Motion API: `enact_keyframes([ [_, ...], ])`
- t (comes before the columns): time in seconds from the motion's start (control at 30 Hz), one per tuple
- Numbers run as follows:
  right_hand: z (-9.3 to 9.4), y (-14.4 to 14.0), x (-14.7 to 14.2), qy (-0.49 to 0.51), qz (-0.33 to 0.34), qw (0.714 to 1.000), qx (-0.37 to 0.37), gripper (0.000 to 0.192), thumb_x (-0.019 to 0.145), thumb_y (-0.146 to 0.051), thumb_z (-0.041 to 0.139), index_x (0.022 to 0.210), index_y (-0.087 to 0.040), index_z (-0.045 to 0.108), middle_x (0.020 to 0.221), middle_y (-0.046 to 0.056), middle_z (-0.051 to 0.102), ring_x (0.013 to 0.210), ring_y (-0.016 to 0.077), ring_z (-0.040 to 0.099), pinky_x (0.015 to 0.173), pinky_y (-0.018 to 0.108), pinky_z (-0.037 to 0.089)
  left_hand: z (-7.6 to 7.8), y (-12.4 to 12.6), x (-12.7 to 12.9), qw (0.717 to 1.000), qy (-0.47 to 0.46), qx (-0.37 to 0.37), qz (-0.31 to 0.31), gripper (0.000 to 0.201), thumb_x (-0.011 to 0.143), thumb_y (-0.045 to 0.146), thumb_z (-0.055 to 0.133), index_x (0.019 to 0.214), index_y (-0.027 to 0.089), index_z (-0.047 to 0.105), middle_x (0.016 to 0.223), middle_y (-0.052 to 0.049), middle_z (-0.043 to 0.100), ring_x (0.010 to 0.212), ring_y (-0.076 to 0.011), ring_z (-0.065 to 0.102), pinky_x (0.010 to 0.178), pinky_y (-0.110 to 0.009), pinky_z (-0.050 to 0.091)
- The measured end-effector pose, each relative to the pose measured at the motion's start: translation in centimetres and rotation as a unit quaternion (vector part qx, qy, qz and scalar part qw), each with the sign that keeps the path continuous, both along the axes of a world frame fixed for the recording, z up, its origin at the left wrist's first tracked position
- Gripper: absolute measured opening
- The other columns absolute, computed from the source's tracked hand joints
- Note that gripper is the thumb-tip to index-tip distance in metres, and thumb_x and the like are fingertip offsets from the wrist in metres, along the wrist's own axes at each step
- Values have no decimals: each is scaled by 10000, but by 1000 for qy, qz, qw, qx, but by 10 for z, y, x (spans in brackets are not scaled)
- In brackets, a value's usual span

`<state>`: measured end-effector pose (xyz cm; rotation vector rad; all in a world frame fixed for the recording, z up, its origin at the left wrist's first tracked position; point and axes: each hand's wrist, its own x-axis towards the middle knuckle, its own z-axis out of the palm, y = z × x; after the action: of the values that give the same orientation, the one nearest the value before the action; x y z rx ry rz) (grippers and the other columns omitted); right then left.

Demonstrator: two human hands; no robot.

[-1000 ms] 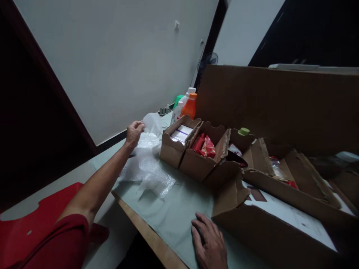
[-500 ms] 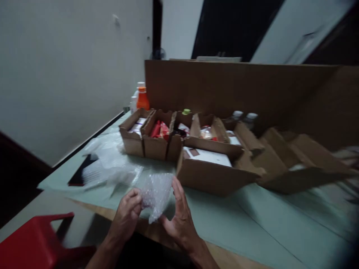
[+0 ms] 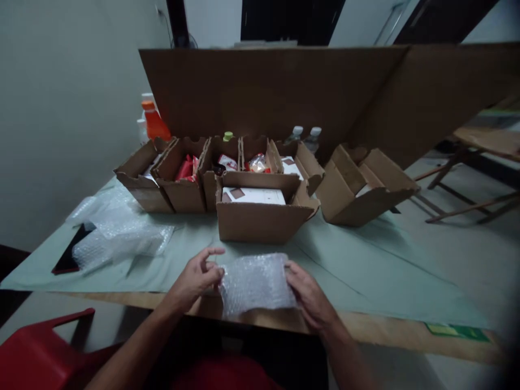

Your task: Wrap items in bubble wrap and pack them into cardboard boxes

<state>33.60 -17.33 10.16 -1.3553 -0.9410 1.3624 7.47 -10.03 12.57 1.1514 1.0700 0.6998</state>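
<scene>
Between my two hands, above the near edge of the table, is a flat, roughly rectangular piece of bubble wrap (image 3: 258, 284). My left hand (image 3: 197, 279) pinches its left edge, the index finger stretched out above it. On the right side, my right hand (image 3: 306, 292) grips the other edge, thumb in front and the rest of the fingers hidden behind. Whether anything lies inside the wrap I cannot tell. Just beyond it stands a cardboard box (image 3: 254, 222) holding a white box (image 3: 254, 196).
Behind stand several open cardboard bins (image 3: 181, 195) with red and white packets. More bubble wrap (image 3: 117, 238) lies at left over a dark flat object (image 3: 71, 252). An orange bottle (image 3: 156, 122) stands behind the bins. A red stool (image 3: 44, 352) is at lower left.
The bubble wrap, earlier bunched and tilted, is now spread flat and wide between my hands. My right hand now holds its right edge. The camera view has swung to the right.
</scene>
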Motion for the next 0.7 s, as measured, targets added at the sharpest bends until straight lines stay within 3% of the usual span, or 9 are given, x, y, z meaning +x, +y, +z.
enact_keyframes([
  [0.1,-13,-17,46,-179,-130,975,-7,589,785,-605,676,1172,-163,643,876,74,736,753,208,671,653,302,508,-5,17,-9,987,139,76,-7,716,721,389,680,1349,112,478,595,68,580,570,-145,539,609,-271,418],
  [0.17,-14,-30,68,-307,-206,929,24,501,800,-584,654,1090,-177,690,940,91,746,796,218,677,694,321,527,-10,19,-17,959,231,160,37,631,776,395,640,1332,125,513,692,26,632,625,-158,568,626,-286,429],
  [0.23,-9,-40,70,-401,-234,882,83,369,866,-510,612,1027,-196,721,989,86,750,814,215,680,738,332,542,-13,12,-19,921,282,261,70,491,854,373,586,1292,151,556,830,-26,680,726,-177,613,661,-300,457],
  [0.3,-1,-38,50,-455,-202,850,174,265,940,-394,569,1054,-210,720,1031,76,749,874,213,689,793,338,551,-15,-1,-9,884,283,370,40,372,916,302,529,1260,174,588,959,-65,697,868,-199,639,738,-323,494],
  [0.37,3,-25,15,-482,-109,826,270,223,976,-274,536,1110,-213,703,1114,83,740,1019,226,681,901,374,538,-22,-14,10,843,284,455,-44,317,928,207,503,1221,190,621,1056,-89,693,978,-219,625,829,-352,504],
  [0.43,-1,-6,-22,-511,7,801,313,246,963,-184,527,1144,-209,692,1220,105,715,1131,256,645,965,437,514,-32,-23,28,803,328,484,-118,279,907,131,498,1125,189,663,1039,-96,689,958,-233,604,840,-374,499],
  [0.5,-12,10,-44,-538,94,779,308,300,926,-127,549,1182,-206,683,1299,121,681,1199,281,609,972,467,505,-45,-25,39,777,394,470,-143,234,881,90,506,999,180,687,965,-98,681,892,-241,579,804,-381,490],
  [0.6,-34,14,-33,-559,141,763,294,350,926,-138,566,1249,-224,668,1336,111,666,1243,288,581,994,479,480,-58,-23,39,777,423,443,-151,219,872,82,519,963,187,688,951,-89,667,885,-239,556,788,-370,473],
  [0.7,-46,1,10,-586,78,762,267,320,987,-227,498,1254,-225,676,1322,112,674,1235,293,581,995,493,454,-61,-21,33,794,399,430,-159,239,867,90,534,1013,200,688,1003,-81,669,925,-240,550,804,-367,462],
])
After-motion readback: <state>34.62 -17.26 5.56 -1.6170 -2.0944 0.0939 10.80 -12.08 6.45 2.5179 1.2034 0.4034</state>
